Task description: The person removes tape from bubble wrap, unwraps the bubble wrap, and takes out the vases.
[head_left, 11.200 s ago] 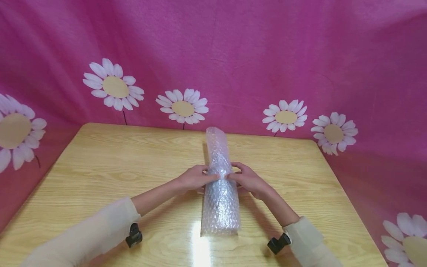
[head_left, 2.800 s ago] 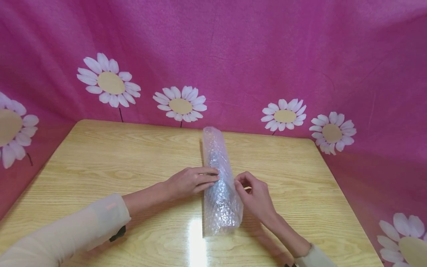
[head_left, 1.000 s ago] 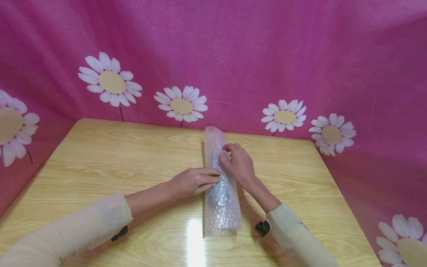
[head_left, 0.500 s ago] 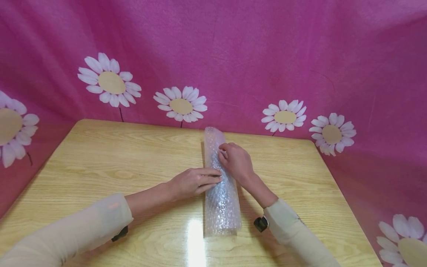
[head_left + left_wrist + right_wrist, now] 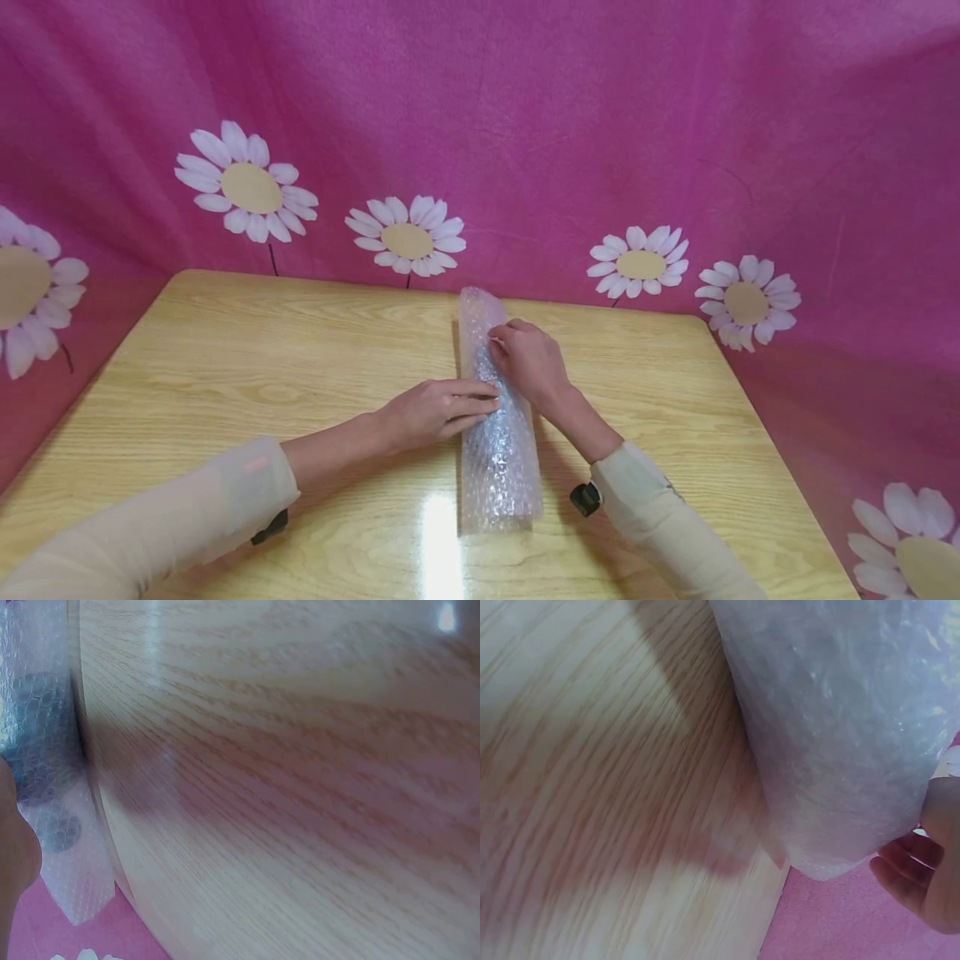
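A long roll of clear bubble wrap (image 5: 502, 475) lies lengthwise on the table. Something dark (image 5: 41, 712) shows blurrily through the wrap in the left wrist view; its kind cannot be made out. My left hand (image 5: 431, 412) rests on the roll's middle from the left, fingers nearly straight across its top. Farther up the roll, my right hand (image 5: 531, 364) reaches over from the right, its thumb and forefinger pinching at the wrap's surface. The right wrist view has this hand (image 5: 934, 855) at the lower right edge, its other fingers curled; the fingertips' contact is partly hidden.
The wooden table (image 5: 262, 358) has a glossy light reflection near its front. Behind it and at both sides hangs a pink cloth (image 5: 525, 125) printed with white daisies. A small black camera (image 5: 585, 498) sits at the right sleeve cuff.
Earlier my right hand was at the roll's right side; it has moved up over the top, and its fingertips have drawn together and slightly left. My left hand stays put lately.
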Demonstrator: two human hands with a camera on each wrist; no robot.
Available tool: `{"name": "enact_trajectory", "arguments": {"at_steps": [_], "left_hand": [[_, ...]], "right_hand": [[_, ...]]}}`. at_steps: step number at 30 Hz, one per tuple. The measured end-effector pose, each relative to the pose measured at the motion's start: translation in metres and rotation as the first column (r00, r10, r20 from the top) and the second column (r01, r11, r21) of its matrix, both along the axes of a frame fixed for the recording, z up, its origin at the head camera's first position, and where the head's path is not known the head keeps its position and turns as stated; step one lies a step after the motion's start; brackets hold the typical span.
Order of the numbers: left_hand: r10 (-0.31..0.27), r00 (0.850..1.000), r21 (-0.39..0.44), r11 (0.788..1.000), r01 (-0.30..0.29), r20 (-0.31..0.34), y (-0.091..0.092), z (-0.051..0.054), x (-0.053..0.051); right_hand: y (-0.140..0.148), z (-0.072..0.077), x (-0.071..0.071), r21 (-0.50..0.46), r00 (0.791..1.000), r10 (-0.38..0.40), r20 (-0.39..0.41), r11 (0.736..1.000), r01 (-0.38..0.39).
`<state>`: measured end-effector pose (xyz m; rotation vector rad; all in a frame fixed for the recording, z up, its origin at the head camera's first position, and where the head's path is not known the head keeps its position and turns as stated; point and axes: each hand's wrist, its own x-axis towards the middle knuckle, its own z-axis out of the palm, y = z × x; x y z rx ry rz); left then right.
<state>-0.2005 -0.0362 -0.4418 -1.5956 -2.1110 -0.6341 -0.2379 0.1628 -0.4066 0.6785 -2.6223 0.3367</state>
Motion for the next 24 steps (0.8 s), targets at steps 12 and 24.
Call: {"name": "enact_trajectory", "arguments": {"at_steps": [12, 24], "left_hand": [[-0.011, 1.0, 0.006, 1.0, 0.011, 0.02, 0.0014, -0.0008, 0.0001], [-0.008, 1.0, 0.002, 1.0, 0.008, 0.009, 0.0022, -0.0008, -0.0007]], "right_hand": [[0.0006, 0.0002, -0.0039, 0.086, 0.998, 0.019, -0.059, 0.996, -0.013], [0.006, -0.0027, -0.0085, 0.027, 0.999, -0.01, -0.041, 1.0, 0.011]]}}
